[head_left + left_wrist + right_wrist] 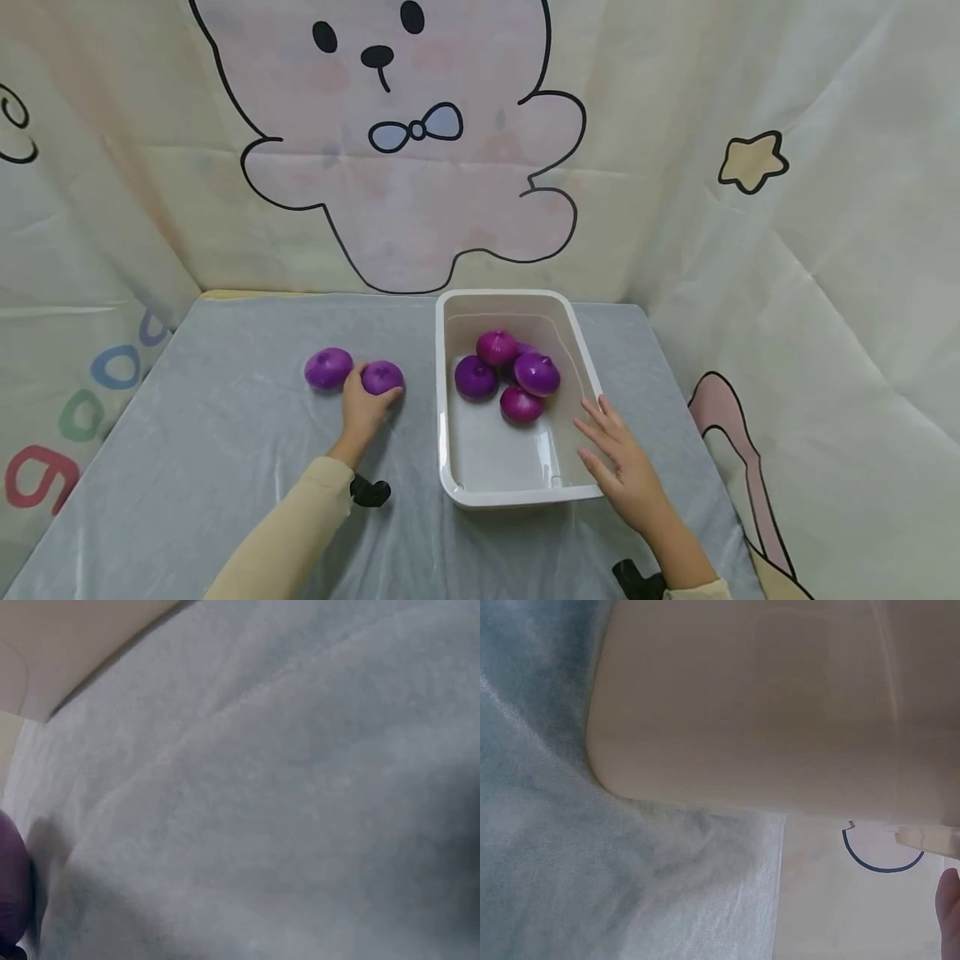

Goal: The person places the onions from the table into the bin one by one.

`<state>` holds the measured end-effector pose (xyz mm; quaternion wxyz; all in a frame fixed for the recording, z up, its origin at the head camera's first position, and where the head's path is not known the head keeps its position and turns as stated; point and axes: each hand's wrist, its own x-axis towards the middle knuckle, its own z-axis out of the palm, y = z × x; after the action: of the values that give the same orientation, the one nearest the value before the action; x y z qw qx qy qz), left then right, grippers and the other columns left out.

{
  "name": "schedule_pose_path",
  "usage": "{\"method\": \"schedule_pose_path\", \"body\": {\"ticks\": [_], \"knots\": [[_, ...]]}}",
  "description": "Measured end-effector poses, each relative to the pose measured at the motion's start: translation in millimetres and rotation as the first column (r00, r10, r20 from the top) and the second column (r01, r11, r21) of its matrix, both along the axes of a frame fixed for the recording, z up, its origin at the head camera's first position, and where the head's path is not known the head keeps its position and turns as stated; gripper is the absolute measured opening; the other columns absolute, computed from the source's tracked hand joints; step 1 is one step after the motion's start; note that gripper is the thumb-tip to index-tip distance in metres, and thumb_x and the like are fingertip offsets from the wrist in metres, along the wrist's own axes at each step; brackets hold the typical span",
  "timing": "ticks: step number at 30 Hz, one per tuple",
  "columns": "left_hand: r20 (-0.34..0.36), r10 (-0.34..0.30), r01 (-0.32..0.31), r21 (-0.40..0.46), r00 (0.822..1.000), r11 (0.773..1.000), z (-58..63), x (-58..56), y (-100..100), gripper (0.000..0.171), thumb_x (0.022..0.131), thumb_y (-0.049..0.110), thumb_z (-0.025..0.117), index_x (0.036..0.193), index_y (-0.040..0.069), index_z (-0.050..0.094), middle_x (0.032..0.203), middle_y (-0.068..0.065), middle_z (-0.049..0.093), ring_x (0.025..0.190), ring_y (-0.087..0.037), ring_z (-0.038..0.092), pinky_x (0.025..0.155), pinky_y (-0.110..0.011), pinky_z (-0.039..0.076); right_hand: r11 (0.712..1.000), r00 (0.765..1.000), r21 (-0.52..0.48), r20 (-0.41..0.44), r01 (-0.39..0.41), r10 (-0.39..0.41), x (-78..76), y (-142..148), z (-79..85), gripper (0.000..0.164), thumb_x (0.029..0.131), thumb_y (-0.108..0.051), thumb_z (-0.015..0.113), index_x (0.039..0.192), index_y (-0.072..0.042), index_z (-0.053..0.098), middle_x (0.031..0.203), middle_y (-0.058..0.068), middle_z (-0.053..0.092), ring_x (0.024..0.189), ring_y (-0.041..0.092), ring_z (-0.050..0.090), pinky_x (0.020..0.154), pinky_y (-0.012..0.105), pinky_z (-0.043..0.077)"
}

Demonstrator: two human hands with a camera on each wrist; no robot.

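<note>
On the cloth left of the white bin, my left hand holds a purple onion between thumb and fingers. Another purple onion lies just to its left, right by the fingers. The left wrist view catches only a slice of a purple onion at its edge. My right hand lies with spread fingers over the bin's right rim. Several onions are grouped inside the bin, toward its far half. From the right wrist, the bin's outer wall fills the upper view.
Grey-blue cloth covers the table. A printed curtain closes off the back and both sides. Dark wrist-worn mounts stick out beside both wrists.
</note>
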<state>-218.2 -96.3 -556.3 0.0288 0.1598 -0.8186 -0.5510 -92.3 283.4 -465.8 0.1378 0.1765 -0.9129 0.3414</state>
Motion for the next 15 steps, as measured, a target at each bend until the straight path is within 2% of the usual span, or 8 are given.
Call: {"method": "schedule_pose_path", "body": {"ticks": [3, 5, 7, 9, 10, 12, 15], "knots": [[0.014, 0.007, -0.007, 0.003, 1.000, 1.000, -2.5, 0.8, -0.4, 0.089, 0.082, 0.014, 0.080, 0.152, -0.001, 0.028, 0.156, -0.029, 0.028, 0.144, -0.044, 0.032, 0.118, -0.060, 0.029, 1.000, 1.000, 0.012, -0.009, 0.007, -0.007, 0.8, 0.1, -1.5, 0.040, 0.092, -0.008, 0.065, 0.132, -0.011, 0.064, 0.151, 0.012, 0.049, 0.152, 0.004, 0.019, 0.111, 0.061, 0.034], [0.010, 0.013, -0.013, 0.009, 1.000, 1.000, -1.1, 0.7, 0.1, 0.089, 0.081, 0.016, 0.080, 0.152, -0.001, 0.028, 0.156, -0.029, 0.029, 0.143, -0.044, 0.033, 0.117, -0.061, 0.029, 1.000, 1.000, 0.014, -0.015, 0.009, -0.009, 1.0, 0.3, -2.1, 0.041, 0.092, -0.008, 0.065, 0.132, -0.011, 0.064, 0.151, 0.012, 0.050, 0.152, 0.004, 0.020, 0.116, 0.048, 0.031], [-0.009, 0.028, -0.028, 0.017, 1.000, 0.999, 3.8, 0.3, 1.9, 0.088, 0.081, 0.017, 0.080, 0.151, -0.001, 0.030, 0.154, -0.028, 0.032, 0.141, -0.043, 0.035, 0.117, -0.060, 0.031, 1.000, 1.000, 0.014, -0.022, 0.007, -0.007, 0.9, 0.4, -2.3, 0.040, 0.092, -0.008, 0.065, 0.132, -0.011, 0.065, 0.151, 0.013, 0.050, 0.152, 0.005, 0.020, 0.118, 0.033, 0.025], [-0.039, 0.039, -0.038, 0.029, 0.998, 0.999, 15.3, -0.9, 5.9, 0.088, 0.081, 0.020, 0.080, 0.151, 0.001, 0.031, 0.154, -0.026, 0.034, 0.140, -0.042, 0.038, 0.116, -0.060, 0.032, 1.000, 1.000, 0.011, -0.023, 0.005, -0.005, 1.0, 0.7, -2.2, 0.040, 0.092, -0.008, 0.065, 0.132, -0.011, 0.065, 0.151, 0.013, 0.050, 0.152, 0.005, 0.020, 0.117, 0.024, 0.020], [-0.057, 0.045, -0.043, 0.036, 0.997, 0.998, 22.9, -1.2, 7.6, 0.088, 0.081, 0.021, 0.080, 0.151, 0.002, 0.032, 0.153, -0.025, 0.035, 0.140, -0.041, 0.039, 0.115, -0.060, 0.033, 1.000, 1.000, 0.009, -0.022, 0.004, -0.004, 1.0, 0.4, -2.1, 0.040, 0.092, -0.008, 0.065, 0.132, -0.011, 0.065, 0.151, 0.013, 0.050, 0.152, 0.004, 0.020, 0.117, 0.023, 0.019], [-0.103, 0.049, -0.043, 0.065, 0.994, 0.997, 41.4, -2.0, 11.8, 0.088, 0.080, 0.023, 0.081, 0.152, 0.004, 0.032, 0.154, -0.022, 0.036, 0.138, -0.040, 0.041, 0.114, -0.059, 0.036, 1.000, 1.000, 0.007, -0.022, 0.005, -0.005, 0.9, -0.2, -2.0, 0.040, 0.092, -0.008, 0.065, 0.132, -0.011, 0.065, 0.151, 0.013, 0.050, 0.152, 0.004, 0.020, 0.118, 0.027, 0.022], [-0.156, 0.045, -0.029, 0.098, 0.987, 0.995, 70.7, -1.7, 17.8, 0.089, 0.081, 0.025, 0.081, 0.153, 0.009, 0.032, 0.155, -0.017, 0.037, 0.138, -0.037, 0.042, 0.113, -0.057, 0.038, 1.000, 1.000, 0.009, -0.016, 0.013, -0.013, 0.6, -1.0, -1.9, 0.039, 0.092, -0.009, 0.065, 0.131, -0.011, 0.065, 0.151, 0.012, 0.050, 0.152, 0.003, 0.020, 0.118, 0.042, 0.028]]}}
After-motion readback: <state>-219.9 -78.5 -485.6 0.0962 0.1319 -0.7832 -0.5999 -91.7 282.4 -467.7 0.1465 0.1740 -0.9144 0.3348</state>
